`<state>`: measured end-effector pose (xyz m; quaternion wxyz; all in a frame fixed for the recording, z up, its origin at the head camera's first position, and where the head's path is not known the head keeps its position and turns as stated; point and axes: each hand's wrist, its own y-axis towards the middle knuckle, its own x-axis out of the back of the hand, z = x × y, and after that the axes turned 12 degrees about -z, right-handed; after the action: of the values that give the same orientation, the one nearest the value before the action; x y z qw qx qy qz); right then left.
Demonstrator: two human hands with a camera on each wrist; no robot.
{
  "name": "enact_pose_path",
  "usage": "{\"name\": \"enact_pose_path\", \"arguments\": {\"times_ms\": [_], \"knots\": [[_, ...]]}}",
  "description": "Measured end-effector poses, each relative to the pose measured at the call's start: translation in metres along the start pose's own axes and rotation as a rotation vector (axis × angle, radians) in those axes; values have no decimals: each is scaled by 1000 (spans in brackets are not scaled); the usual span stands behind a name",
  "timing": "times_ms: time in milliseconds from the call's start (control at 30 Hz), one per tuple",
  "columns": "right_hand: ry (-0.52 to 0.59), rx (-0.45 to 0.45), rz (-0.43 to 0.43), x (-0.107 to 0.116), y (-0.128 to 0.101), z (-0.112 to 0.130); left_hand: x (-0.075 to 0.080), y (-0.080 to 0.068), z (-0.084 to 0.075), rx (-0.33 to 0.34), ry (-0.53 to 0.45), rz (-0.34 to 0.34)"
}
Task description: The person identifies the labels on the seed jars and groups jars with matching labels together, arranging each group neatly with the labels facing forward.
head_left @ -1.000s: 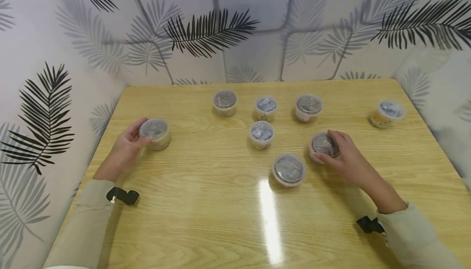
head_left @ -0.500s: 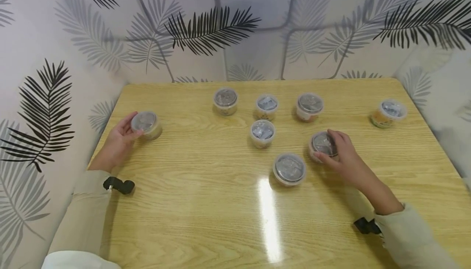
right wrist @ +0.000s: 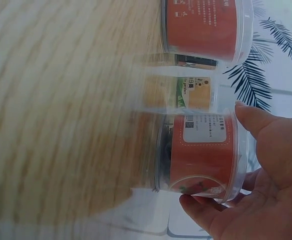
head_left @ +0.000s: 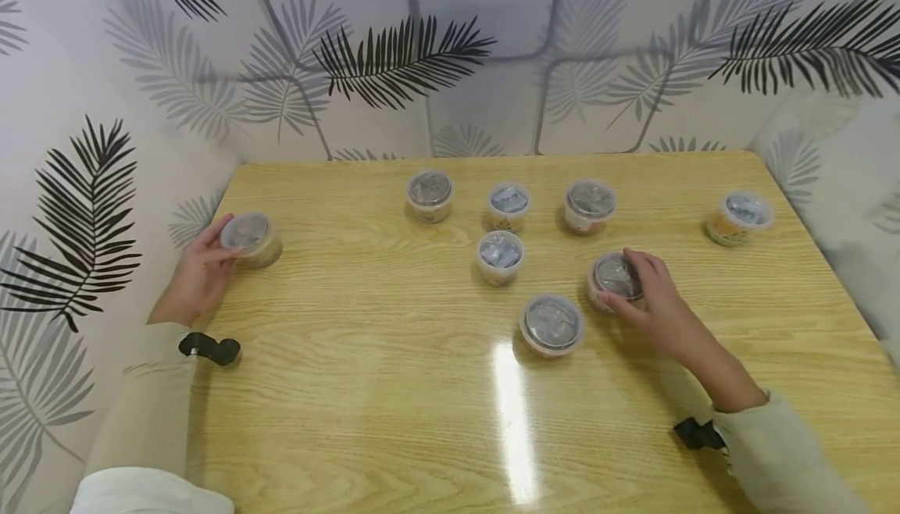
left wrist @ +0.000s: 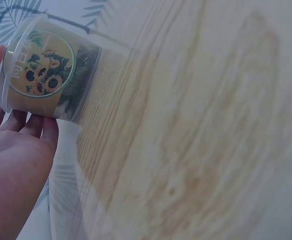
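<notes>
The left hand point(head_left: 200, 276) grasps a clear lidded plastic tub with a sunflower label point(head_left: 249, 238); the right hand point(head_left: 650, 303) grasps a clear red-labelled tub point(head_left: 615, 280) on the wooden table point(head_left: 394, 389).

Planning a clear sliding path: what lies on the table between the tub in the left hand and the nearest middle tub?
Only bare wooden table, per the head view, between left-hand tub and middle tub.

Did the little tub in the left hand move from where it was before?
Yes. The tub with the sunflower label, held by the left hand, has slid left toward the table's left edge, farther from the middle tub.
</notes>
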<state>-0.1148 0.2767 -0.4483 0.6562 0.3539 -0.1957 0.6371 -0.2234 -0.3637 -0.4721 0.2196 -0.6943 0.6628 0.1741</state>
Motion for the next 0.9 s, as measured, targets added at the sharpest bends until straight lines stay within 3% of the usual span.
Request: {"name": "enact_pose_path", "arguments": {"times_ms": [133, 433, 700, 800, 900], "knots": [[2, 9, -6, 0, 0, 0, 4, 1, -3, 11, -43, -24], [8, 4, 5, 0, 0, -1, 3, 1, -5, 12, -12, -48], [-1, 25, -30, -2, 1, -4, -2, -1, -4, -32, 59, -148], [-18, 32, -49, -1, 1, -5, -5, -4, -6, -102, 164, -247], [-42, 33, -58, 3, 0, -2, -11, -8, -10, -225, 427, -385]]}}
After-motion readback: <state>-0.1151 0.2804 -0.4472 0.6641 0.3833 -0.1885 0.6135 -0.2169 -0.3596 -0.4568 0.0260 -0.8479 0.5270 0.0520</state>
